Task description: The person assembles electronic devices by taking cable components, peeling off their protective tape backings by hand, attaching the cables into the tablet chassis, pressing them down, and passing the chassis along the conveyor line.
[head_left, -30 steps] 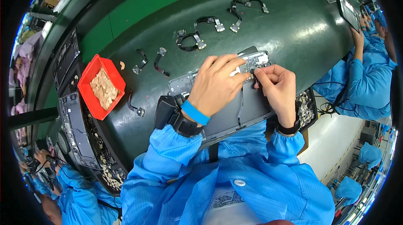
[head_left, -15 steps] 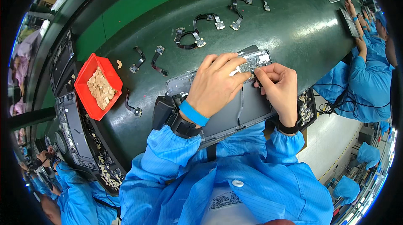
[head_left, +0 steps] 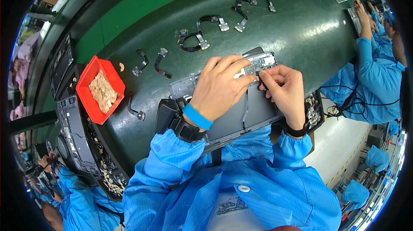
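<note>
Near the middle of the head view, a grey laptop base [head_left: 241,114] lay on the dark green table [head_left: 301,28]. The left hand [head_left: 219,86] rested flat on it, fingers spread and extended toward the circuit board [head_left: 260,62] at its far edge. The right hand [head_left: 284,89], just right of the left, had its fingers curled and pinched on a small dark part at the board. Far of the hands lay several black flex cables [head_left: 206,28]. At left stood a red tray [head_left: 100,89] holding pale scraps.
</note>
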Demonstrator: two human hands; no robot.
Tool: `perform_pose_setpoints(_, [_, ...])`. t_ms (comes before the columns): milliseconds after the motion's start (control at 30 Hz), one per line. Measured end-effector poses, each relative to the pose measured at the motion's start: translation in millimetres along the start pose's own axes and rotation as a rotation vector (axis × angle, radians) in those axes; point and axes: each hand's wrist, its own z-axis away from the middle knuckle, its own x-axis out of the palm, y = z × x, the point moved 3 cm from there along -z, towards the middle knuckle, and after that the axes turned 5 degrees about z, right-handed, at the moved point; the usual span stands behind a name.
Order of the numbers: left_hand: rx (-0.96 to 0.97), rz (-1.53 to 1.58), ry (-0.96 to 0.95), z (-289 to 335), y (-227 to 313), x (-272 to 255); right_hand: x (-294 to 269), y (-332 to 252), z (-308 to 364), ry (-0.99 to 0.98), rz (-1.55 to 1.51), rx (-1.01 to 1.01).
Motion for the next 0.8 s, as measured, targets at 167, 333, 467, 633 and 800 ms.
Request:
perform_pose_setpoints(167, [0.006,0.003,0.014,2.4,0.6,0.9,-1.6,-3.3,1.2,-0.010,0.034,-0.007])
perform_pose_setpoints(333, [0.009,0.006,0.023,2.5,0.5,1.1,-4.3,-3.6,-0.2,-0.068,0.023,-0.004])
perform_pose_setpoints(467, [0.008,0.004,0.010,1.6,-0.6,-0.3,-4.9,-4.1,-2.6,-0.071,0.016,0.010])
perform_pose_setpoints(633, [0.019,-0.012,0.027,2.0,-2.1,-1.6,-2.0,-7.4,-5.9,-0.068,0.043,-0.008])
perform_pose_setpoints(800, [0.010,-0.035,0.017,3.8,1.4,-0.4,-1.2,-3.0,-1.7,-0.044,0.060,-0.014])
